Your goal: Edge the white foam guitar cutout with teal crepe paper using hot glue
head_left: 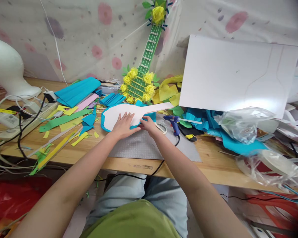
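- Cutting mat [139, 147], grey: nearest; a firm base to press against.
- Left hand [124, 125]: open, fingers spread flat on the white cutout [111, 115], gripping nothing; even pressure should prevent slipping.
- Right hand [148, 125]: fingers bent at the blue paper [153, 116] edging; pinch, cannot tell. Short, taut folds best suit curves.
- Glue gun [174, 124]: right of both hands; nozzle best avoided.
- White cutout: between hands and wall, blue-rimmed.

white cutout [113, 115]: matt card | blue edging [103, 121]: crinkled, probably crepe paper | glue gun [174, 125]: plastic | table [213, 153]: smooth wood
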Tool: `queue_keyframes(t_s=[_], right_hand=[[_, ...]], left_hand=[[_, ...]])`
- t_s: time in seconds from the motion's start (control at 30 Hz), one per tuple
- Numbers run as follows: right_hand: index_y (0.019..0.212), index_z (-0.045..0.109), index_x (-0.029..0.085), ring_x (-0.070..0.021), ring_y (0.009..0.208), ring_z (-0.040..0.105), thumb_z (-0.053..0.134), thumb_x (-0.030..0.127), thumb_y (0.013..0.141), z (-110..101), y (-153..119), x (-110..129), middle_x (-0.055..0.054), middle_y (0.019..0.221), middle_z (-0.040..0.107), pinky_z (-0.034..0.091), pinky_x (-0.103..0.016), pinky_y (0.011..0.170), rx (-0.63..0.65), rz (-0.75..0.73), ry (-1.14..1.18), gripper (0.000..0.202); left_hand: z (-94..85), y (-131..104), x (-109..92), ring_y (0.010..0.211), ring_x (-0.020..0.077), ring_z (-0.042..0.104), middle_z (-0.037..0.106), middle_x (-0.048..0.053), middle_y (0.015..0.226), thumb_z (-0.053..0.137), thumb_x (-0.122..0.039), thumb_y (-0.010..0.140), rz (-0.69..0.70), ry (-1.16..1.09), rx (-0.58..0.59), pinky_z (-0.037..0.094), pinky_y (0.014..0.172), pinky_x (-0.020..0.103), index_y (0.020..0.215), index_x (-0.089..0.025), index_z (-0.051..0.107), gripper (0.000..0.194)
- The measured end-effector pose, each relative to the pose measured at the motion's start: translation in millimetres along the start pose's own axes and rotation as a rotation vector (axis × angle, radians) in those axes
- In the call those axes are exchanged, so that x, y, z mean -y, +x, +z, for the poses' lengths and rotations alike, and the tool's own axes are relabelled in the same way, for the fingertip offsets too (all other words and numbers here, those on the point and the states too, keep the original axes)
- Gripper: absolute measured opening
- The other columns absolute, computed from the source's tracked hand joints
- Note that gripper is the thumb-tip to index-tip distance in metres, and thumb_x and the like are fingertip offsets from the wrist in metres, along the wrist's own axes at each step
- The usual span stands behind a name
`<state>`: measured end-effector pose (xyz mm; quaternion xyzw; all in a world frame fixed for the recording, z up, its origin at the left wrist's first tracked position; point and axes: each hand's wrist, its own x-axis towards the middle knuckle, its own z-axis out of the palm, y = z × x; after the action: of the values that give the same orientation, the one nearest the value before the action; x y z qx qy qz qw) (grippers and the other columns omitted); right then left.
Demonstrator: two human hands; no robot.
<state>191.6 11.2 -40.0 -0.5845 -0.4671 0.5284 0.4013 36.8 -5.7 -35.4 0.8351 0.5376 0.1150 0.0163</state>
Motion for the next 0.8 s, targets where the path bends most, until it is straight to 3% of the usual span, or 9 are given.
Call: queue_keyframes(t_s=[0.1,0.17,0.27,0.37,0.43,0.53,0.67,0.8], right_hand=[[0.109,0.042,0.016,-0.0123,0.06,0.062,0.046,0.037,0.088,-2,-2,0,-0.005,0.079,0.064,0.053,-0.027,0.056,0.023,0.019,-0.067,0.03],[0.104,0.044,0.016,-0.0121,0.059,0.062,0.047,0.038,0.087,-17,-7,-1,-0.006,0.08,0.065,0.052,-0.026,0.055,0.021,0.013,-0.142,0.027],[0.089,0.05,0.017,-0.0118,0.059,0.062,0.055,0.035,0.083,-56,-20,0,-0.006,0.078,0.066,0.05,-0.023,0.054,0.06,-0.006,-0.284,0.019],[0.071,0.053,0.016,-0.0134,0.058,0.061,0.055,0.04,0.081,-104,-38,1,-0.007,0.072,0.066,0.046,-0.024,0.052,0.102,0.07,-0.495,0.026],[0.062,0.052,0.017,-0.0148,0.054,0.058,0.053,0.046,0.08,-133,-48,1,-0.007,0.063,0.063,0.043,-0.025,0.049,0.038,0.133,-0.728,0.034],[0.062,0.054,0.018,-0.0203,0.06,0.059,0.054,0.06,0.072,-161,-52,-4,-0.009,0.066,0.063,0.04,-0.029,0.052,-0.186,0.155,-1.074,0.043],[0.09,0.056,0.016,-0.0264,0.083,0.06,0.055,0.066,0.066,-164,-35,-16,-0.014,0.092,0.064,0.043,-0.033,0.064,-0.421,0.065,-1.116,0.056],[0.097,0.058,0.011,-0.0306,0.101,0.055,0.057,0.056,0.07,-151,-11,-29,-0.019,0.105,0.06,0.042,-0.035,0.078,-0.442,-0.025,-1.092,0.053]], left_hand=[[9.4,-1,-1,0.136,0.0288,0.018,0.027,0.015,0.146,0.039,-0.06,0.08,0.002,0.0,0.005,0.012,0.111,0.046,0.14,-0.009,0.023,0.08],[15.2,-4,0,0.136,0.0267,0.018,0.028,0.014,0.146,0.037,-0.056,0.082,0.005,0.0,-0.026,0.012,0.111,0.044,0.14,-0.01,0.023,0.075],[18.8,-8,-2,0.137,0.0253,0.017,0.028,0.013,0.146,0.035,-0.051,0.085,-0.003,-0.015,-0.067,0.012,0.112,0.043,0.14,-0.01,0.022,0.07],[18.9,-9,-6,0.137,0.0258,0.017,0.028,0.014,0.146,0.034,-0.046,0.086,-0.01,-0.02,-0.069,0.011,0.112,0.044,0.14,-0.008,0.021,0.067],[19.6,-9,-8,0.137,0.0245,0.017,0.029,0.014,0.145,0.033,-0.04,0.087,-0.021,-0.017,-0.075,0.01,0.113,0.043,0.139,-0.006,0.022,0.063],[22.0,-7,-6,0.137,0.0212,0.018,0.031,0.015,0.144,0.032,-0.032,0.087,-0.02,-0.021,-0.083,0.01,0.113,0.038,0.139,-0.003,0.022,0.06],[22.7,-7,-1,0.137,0.0204,0.018,0.031,0.014,0.144,0.023,-0.036,0.09,-0.022,-0.039,-0.066,0.01,0.113,0.039,0.139,-0.005,0.022,0.058],[21.1,-9,-2,0.137,0.0227,0.016,0.027,0.015,0.146,0.034,-0.056,0.083,-0.024,-0.046,-0.078,0.01,0.113,0.039,0.14,-0.007,0.02,0.077]])
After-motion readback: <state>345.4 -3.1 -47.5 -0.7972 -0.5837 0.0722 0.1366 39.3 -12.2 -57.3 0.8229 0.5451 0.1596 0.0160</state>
